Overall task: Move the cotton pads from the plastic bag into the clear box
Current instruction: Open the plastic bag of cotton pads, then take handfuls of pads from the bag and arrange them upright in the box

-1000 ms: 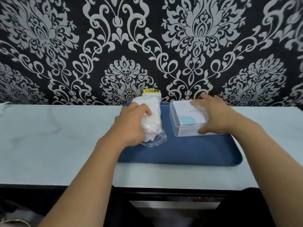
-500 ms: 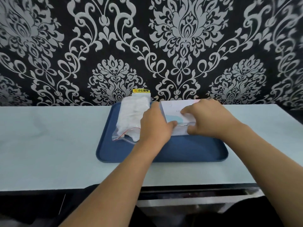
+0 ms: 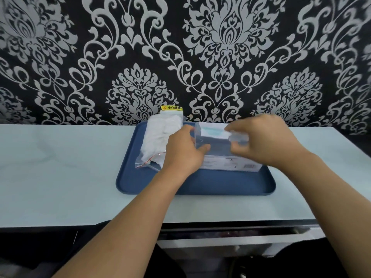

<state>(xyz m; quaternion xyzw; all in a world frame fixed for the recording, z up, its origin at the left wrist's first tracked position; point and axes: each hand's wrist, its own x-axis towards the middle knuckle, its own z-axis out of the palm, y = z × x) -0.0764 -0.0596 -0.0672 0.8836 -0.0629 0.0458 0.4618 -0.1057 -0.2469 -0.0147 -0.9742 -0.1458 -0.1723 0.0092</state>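
A clear plastic bag point(image 3: 158, 137) stuffed with white cotton pads lies on the left part of a blue tray point(image 3: 200, 183). Its red zip strip faces me. The clear box point(image 3: 218, 147) stands on the tray's right part, with a white and teal card showing at its top. My left hand point(image 3: 184, 151) grips the box's left side. My right hand point(image 3: 263, 139) holds the raised clear lid at the box's upper right, and this part is blurred. The box's right side is hidden behind my right hand.
The tray sits on a pale blue counter point(image 3: 60, 167) against a black and silver patterned wall. A yellow warning label point(image 3: 172, 107) sticks on the wall just behind the bag. The counter's front edge runs below the tray, with a dark gap and a drawer front point(image 3: 230, 241) underneath.
My left hand left the bag and moved right to the box's left side. My right hand lifted the lid upward at the box's top. The view shifted slightly.
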